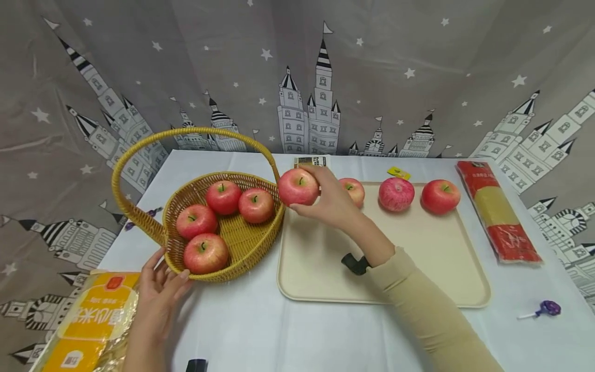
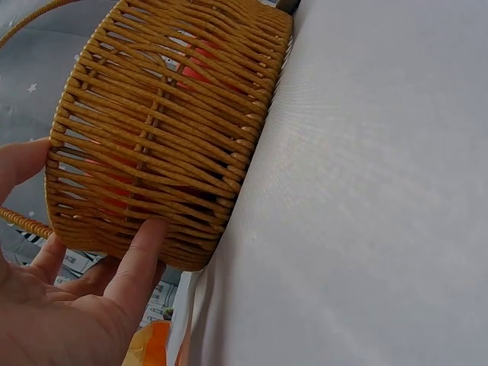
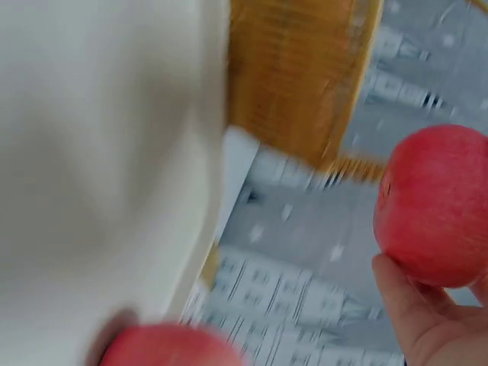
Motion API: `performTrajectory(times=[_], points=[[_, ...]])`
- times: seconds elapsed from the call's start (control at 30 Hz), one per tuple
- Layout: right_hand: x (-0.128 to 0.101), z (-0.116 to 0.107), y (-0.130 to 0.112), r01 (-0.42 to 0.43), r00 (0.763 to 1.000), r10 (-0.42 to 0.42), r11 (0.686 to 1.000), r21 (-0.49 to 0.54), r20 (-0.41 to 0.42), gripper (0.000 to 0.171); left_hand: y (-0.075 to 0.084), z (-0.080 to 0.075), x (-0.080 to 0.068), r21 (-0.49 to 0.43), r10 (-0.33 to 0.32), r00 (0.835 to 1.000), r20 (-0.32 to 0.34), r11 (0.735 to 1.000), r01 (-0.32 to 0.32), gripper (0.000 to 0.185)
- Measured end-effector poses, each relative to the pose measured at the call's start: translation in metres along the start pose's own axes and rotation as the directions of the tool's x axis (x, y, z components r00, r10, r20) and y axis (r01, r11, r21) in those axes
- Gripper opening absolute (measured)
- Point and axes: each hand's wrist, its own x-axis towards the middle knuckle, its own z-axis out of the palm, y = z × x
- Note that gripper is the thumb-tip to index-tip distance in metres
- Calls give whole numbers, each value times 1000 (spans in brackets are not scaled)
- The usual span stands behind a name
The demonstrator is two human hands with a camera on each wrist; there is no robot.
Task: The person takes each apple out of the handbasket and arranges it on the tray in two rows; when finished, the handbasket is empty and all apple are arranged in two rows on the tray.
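Observation:
In the head view my right hand (image 1: 327, 199) holds a red apple (image 1: 298, 187) by its side, above the tray's left edge and just right of the basket's rim. The right wrist view shows this apple (image 3: 435, 206) raised clear of the tray. My left hand (image 1: 160, 302) touches the near left side of the yellow wicker basket (image 1: 251, 253). In the left wrist view its thumb is at the rim and its fingers (image 2: 141, 263) rest against the outside of the weave. Several apples (image 1: 206, 253) lie inside the basket, under its tall arched handle (image 1: 195, 132).
On the beige tray (image 1: 381, 279), three apples (image 1: 440, 197) sit along the far edge. A red and gold packet (image 1: 499, 212) lies to its right, near a purple lollipop (image 1: 550, 308). A yellow bag (image 1: 90, 320) lies at the front left. Behind hangs a grey castle-print curtain (image 1: 372, 67).

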Motion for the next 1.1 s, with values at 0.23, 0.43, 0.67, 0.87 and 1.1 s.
performTrajectory(times=[0.23, 0.43, 0.67, 0.87, 1.1], points=[[12, 4, 35, -153, 988, 152, 985, -79, -21, 80, -1, -2, -1, 9, 14, 1000, -14, 1000, -14, 76], [25, 29, 55, -206, 978, 208, 976, -68, 21, 81, -4, -3, -1, 1, 36, 999, -3, 999, -36, 74], [29, 42, 58, -217, 974, 220, 975, -50, 59, 82, -3, 0, 0, -6, 54, 998, 11, 999, -54, 73], [15, 30, 36, -181, 979, 201, 935, -304, 36, 76, -5, 2, 1, -8, 53, 998, 20, 999, -53, 71], [-12, 37, -35, 116, 984, -61, 935, -335, 170, 59, -6, -1, 2, -27, 45, 999, -2, 999, -45, 71]])
